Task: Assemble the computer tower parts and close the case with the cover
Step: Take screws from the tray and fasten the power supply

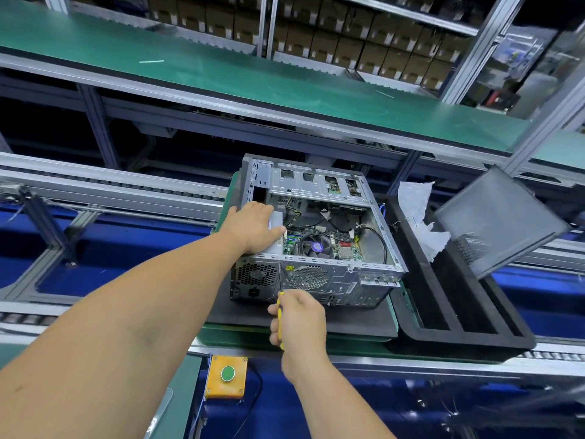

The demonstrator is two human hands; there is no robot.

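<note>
While left hand [253, 228] lies flat inside open tower case [319, 274], right-hand fingers [275, 310] gripping yellow screwdriver [279, 315], white cloth [414, 201] in black tray [468, 315]

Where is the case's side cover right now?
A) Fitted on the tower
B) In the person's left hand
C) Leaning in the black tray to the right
C: the side cover leans tilted in the black tray, while the tower lies open.

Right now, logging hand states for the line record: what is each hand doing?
Left hand: open, resting flat on the power supply.
Right hand: closed around a yellow-handled screwdriver.
</note>
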